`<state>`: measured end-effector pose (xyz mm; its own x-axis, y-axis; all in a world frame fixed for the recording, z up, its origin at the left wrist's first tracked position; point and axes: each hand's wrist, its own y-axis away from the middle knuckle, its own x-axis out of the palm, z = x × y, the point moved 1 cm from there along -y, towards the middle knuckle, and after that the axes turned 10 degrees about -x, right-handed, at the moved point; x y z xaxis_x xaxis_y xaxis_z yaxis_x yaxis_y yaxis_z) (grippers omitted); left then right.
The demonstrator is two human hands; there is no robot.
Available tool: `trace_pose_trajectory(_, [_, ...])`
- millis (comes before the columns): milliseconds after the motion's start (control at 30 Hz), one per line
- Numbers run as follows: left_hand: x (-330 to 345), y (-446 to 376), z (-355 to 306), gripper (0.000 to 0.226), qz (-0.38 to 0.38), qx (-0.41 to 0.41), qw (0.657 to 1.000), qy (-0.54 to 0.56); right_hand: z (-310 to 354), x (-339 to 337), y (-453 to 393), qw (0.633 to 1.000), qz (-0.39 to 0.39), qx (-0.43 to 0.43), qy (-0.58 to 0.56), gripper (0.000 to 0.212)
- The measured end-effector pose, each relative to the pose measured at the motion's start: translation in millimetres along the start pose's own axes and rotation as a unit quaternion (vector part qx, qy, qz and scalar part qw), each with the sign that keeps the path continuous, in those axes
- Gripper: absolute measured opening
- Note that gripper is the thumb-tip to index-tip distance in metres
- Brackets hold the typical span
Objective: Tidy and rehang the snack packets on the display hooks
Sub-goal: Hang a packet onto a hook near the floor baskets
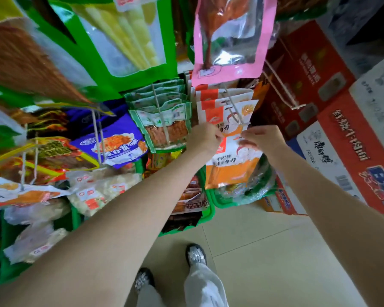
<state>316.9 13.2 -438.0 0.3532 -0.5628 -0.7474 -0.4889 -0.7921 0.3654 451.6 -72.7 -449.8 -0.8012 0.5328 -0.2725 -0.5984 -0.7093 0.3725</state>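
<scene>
Both hands, left hand and right hand, pinch the orange packet's top. Slide its hole straight onto the hook, slowly.

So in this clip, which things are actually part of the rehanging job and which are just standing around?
In the job:
- orange-and-white packet, pinched at its top by left hand and right hand
- display hook just above it
- same packets hung behind

Just about:
- green packets on the next hook
- pink packet above
- red cartons
- green baskets on the floor
</scene>
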Motion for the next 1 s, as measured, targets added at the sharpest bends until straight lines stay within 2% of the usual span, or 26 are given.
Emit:
trace_pose_trajectory(133, [4,-33,-8,0.019,-0.036,-0.021,0.999,0.013,8,-3,-34,0.999,-0.002,-0.043,-0.003,0.010])
trace_pose_trajectory(200, [1,-47,-9,0.018,-0.052,-0.025,0.998,0.013,13,-3,-43,0.998,0.009,-0.064,0.006,0.013])
trace_pose_trajectory(300, [2,-61,-7,0.022,-0.052,-0.047,0.998,0.001,15,0,-58,0.990,0.023,-0.091,0.101,0.022])
trace_pose_trajectory(400, [4,-61,-4,0.026,-0.083,-0.058,0.995,-0.001,12,5,-70,0.980,0.011,-0.105,0.171,0.017])
trace_pose_trajectory(467, [0,-47,-7,0.032,-0.103,-0.027,0.994,0.000,15,8,-70,0.985,0.003,-0.087,0.146,0.011])
trace_pose_trajectory(533, [-7,-26,-5,0.039,-0.106,0.041,0.994,-0.003,24,7,-61,0.989,-0.029,-0.094,0.113,0.018])
trace_pose_trajectory(600, [-14,-5,3,0.040,-0.122,0.089,0.988,-0.007,41,4,-41,0.976,-0.091,-0.148,0.135,0.022])
trace_pose_trajectory(667, [-24,16,16,0.037,-0.139,0.099,0.985,-0.009,60,11,-10,0.943,-0.137,-0.222,0.206,0.027])
trace_pose_trajectory(700, [-30,25,23,0.036,-0.145,0.100,0.984,-0.009,72,21,8,0.935,-0.121,-0.250,0.220,0.026])
trace_pose_trajectory(800, [-59,48,43,0.036,-0.183,0.106,0.977,-0.015,105,70,49,0.918,0.055,-0.313,0.237,0.022])
trace_pose_trajectory(833, [-73,53,51,0.036,-0.199,0.106,0.974,-0.019,116,87,57,0.908,0.092,-0.332,0.237,0.020])
trace_pose_trajectory(933, [-125,68,71,0.039,-0.257,0.090,0.962,-0.016,161,129,77,0.902,0.111,-0.371,0.193,0.016])
trace_pose_trajectory(1000, [-164,82,82,0.040,-0.298,0.079,0.951,-0.010,190,152,91,0.900,0.135,-0.379,0.165,0.024])
